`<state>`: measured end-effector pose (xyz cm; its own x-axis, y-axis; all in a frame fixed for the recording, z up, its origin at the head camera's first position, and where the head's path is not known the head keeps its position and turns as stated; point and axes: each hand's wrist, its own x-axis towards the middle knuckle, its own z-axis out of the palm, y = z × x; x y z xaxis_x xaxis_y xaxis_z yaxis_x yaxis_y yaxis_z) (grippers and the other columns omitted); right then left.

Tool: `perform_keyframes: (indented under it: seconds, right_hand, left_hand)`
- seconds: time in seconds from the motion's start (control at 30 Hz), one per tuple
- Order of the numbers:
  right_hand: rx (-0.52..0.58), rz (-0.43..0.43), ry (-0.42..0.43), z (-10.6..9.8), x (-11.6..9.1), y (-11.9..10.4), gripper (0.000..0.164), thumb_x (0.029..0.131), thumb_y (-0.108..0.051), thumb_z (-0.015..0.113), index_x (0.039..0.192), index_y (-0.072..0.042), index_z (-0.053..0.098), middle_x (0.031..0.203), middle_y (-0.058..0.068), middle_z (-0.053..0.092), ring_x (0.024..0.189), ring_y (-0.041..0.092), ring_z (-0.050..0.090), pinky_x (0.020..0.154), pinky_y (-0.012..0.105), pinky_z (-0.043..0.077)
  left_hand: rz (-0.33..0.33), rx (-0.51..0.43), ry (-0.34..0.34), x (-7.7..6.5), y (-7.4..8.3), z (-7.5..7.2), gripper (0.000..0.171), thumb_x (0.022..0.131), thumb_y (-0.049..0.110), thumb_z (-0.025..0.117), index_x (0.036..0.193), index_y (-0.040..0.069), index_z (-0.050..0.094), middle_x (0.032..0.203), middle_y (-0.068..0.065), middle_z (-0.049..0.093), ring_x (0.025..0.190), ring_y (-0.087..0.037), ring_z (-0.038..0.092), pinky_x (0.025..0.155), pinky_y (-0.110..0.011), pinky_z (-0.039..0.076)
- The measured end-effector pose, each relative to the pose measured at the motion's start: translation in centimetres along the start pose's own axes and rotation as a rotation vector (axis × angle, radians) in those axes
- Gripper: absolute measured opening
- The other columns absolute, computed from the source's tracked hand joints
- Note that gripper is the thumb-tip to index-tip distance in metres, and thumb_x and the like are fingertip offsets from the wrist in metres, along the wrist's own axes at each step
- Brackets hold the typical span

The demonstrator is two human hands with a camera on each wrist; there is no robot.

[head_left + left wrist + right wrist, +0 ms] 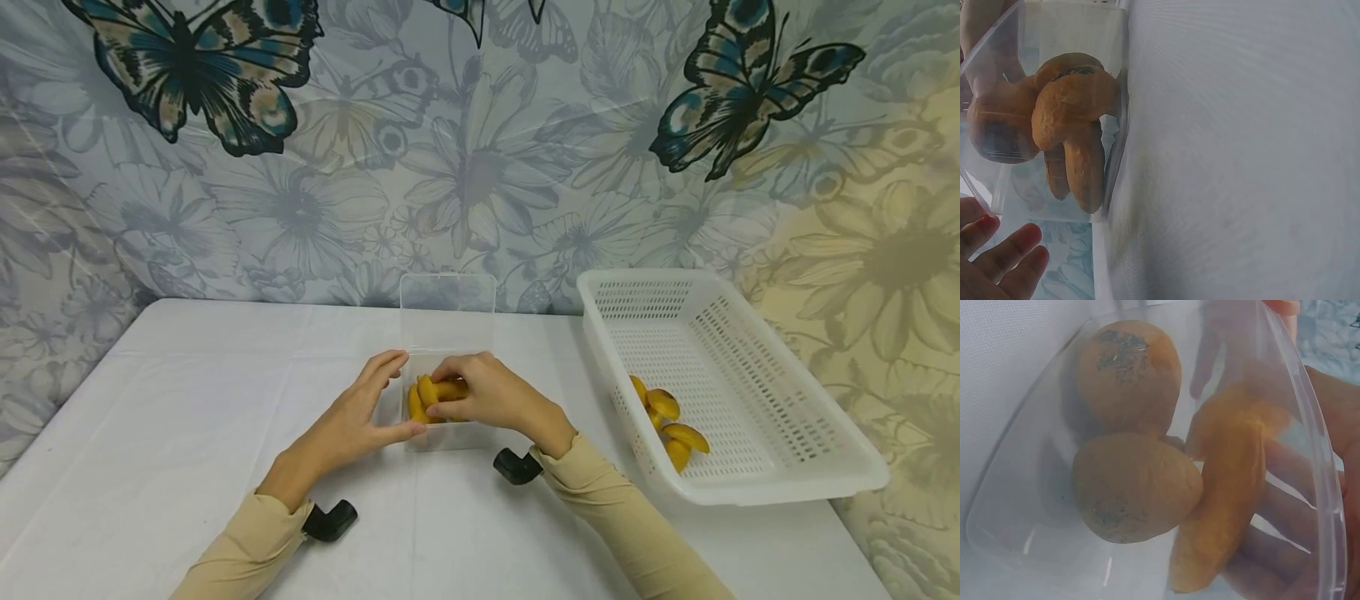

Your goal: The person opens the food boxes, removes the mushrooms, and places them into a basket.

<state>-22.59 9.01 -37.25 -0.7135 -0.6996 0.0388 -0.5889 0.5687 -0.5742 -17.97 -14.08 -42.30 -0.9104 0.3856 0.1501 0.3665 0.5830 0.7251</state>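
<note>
A small clear plastic box [442, 437] with its lid [447, 321] raised at the back stands on the table and contains several yellow-brown mushrooms [1072, 112]. My right hand [495, 396] reaches into it from the right, pinching a mushroom [452, 389] between thumb and fingers. Through the clear wall, the right wrist view shows a mushroom stem [1219, 506] in front of that hand's fingers. At the box's left side is my left hand [352, 425], its fingers loosely extended and its thumb along the front rim. In the left wrist view, fingertips [1025, 237] lie close to the box corner.
To the right stands a large white perforated basket [795, 392] with several more mushrooms [678, 435] along its left side. A white cloth [225, 400] covers the table, and a butterfly-and-flower patterned backdrop [480, 192] rises behind. Black wrist cameras [330, 521] stick out below both hands.
</note>
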Motion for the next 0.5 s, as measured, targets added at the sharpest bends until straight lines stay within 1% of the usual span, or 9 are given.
perform_keyframes:
  seconds: [0.1,0.2,0.33,0.4,0.5]
  right_hand:
    - [0.021,0.007,0.011,0.0,-0.1,0.0,0.040,0.085,-0.028,0.080,0.114,-0.004,0.068,0.111,0.004,0.072,0.088,0.010,0.062,0.074,0.020,0.053]
    - [0.063,0.010,0.037,-0.1,-0.3,0.1,0.041,0.084,-0.028,0.080,0.115,-0.005,0.068,0.113,0.003,0.071,0.093,0.010,0.063,0.079,0.022,0.055]
    - [0.090,-0.018,0.088,-0.6,-0.6,0.0,0.040,0.085,-0.027,0.080,0.115,-0.004,0.068,0.113,0.004,0.070,0.098,0.012,0.066,0.086,0.022,0.056]
    - [0.086,-0.031,0.116,-0.9,-0.8,-0.2,0.039,0.085,-0.027,0.079,0.114,-0.004,0.068,0.112,0.004,0.071,0.098,0.012,0.066,0.088,0.022,0.056]
    - [0.096,-0.027,0.158,-1.4,-1.2,-0.4,0.039,0.084,-0.027,0.080,0.114,-0.004,0.068,0.111,0.003,0.071,0.098,0.012,0.066,0.089,0.024,0.057]
  left_hand:
    - [-0.005,0.000,-0.001,0.0,0.0,0.0,0.093,0.085,0.058,0.070,0.157,0.024,0.022,0.162,0.001,0.022,0.140,-0.029,0.042,0.107,-0.057,0.045]
    - [-0.010,0.003,0.000,0.0,0.1,0.1,0.094,0.085,0.060,0.070,0.157,0.025,0.022,0.162,0.001,0.022,0.140,-0.030,0.042,0.107,-0.058,0.045]
    - [-0.006,0.010,0.004,0.0,0.1,0.0,0.094,0.084,0.060,0.070,0.157,0.024,0.022,0.162,0.002,0.022,0.139,-0.031,0.043,0.106,-0.059,0.045]
    - [-0.003,0.014,0.008,-0.1,0.2,0.0,0.095,0.084,0.059,0.071,0.157,0.024,0.022,0.162,0.002,0.022,0.139,-0.031,0.044,0.106,-0.058,0.045]
    - [0.000,0.015,0.011,-0.1,0.1,0.0,0.094,0.084,0.058,0.071,0.157,0.023,0.023,0.162,0.001,0.023,0.139,-0.030,0.044,0.107,-0.058,0.045]
